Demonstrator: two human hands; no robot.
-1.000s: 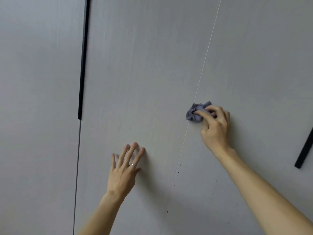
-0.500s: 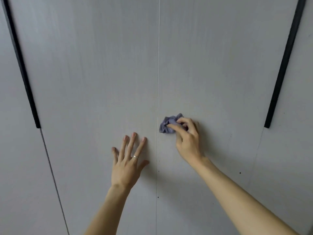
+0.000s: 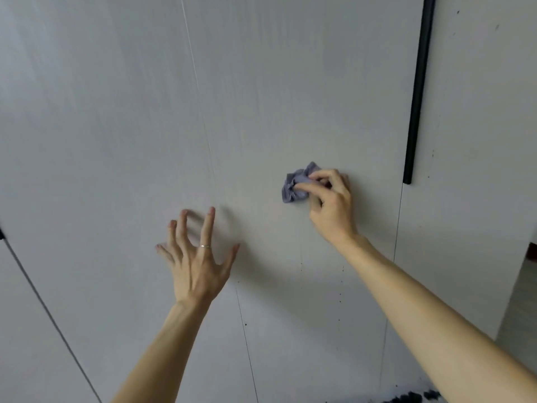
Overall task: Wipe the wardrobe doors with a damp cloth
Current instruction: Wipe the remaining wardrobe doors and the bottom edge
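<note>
While the left hand [image 3: 197, 266] splays loose, the right hand [image 3: 331, 207] grips the cloth [image 3: 292, 189] against the door [image 3: 290, 82].

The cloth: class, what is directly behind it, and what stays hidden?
Behind the cloth, gripped by the right hand, is the grey wardrobe door. The patch under it is covered.
</note>
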